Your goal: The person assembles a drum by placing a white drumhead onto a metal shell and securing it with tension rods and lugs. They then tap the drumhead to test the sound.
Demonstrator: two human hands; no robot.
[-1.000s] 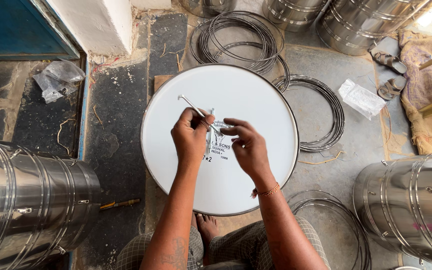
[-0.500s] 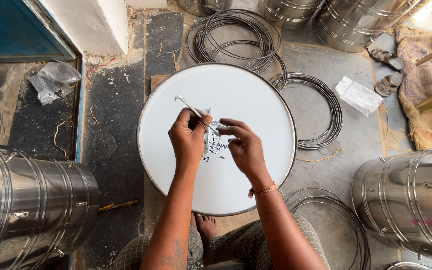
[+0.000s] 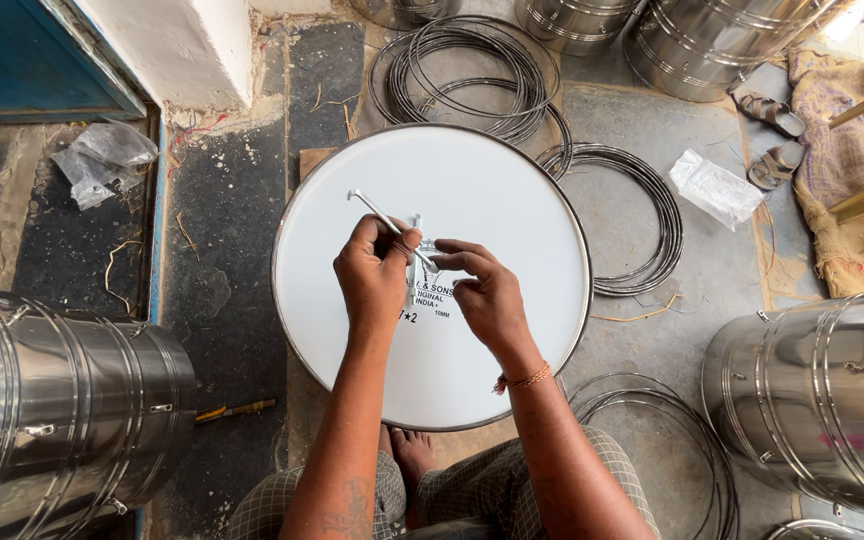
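A round white drumhead with a metal rim (image 3: pixel 302 330) lies flat on the floor in front of me. My left hand (image 3: pixel 372 275) is closed around a thin metal hook rod (image 3: pixel 370 205), whose bent end sticks out to the upper left. My right hand (image 3: pixel 482 290) pinches the rod's other end with fingertips, just above the printed middle of the drumhead. Both hands meet over the drumhead's centre. My bare foot (image 3: pixel 412 455) shows under its near edge.
Steel drum shells stand at the left (image 3: pixel 52 420), right (image 3: pixel 822 400) and top (image 3: pixel 712 40). Coils of metal hoops (image 3: pixel 472 60) lie behind and right of the drumhead (image 3: pixel 642 215). Plastic bags (image 3: pixel 102 160), sandals (image 3: pixel 772 135) and sackcloth (image 3: pixel 852 200) lie around.
My hands stay together over the drumhead's centre, with only slight finger movement on the rod. The view has shifted a little.
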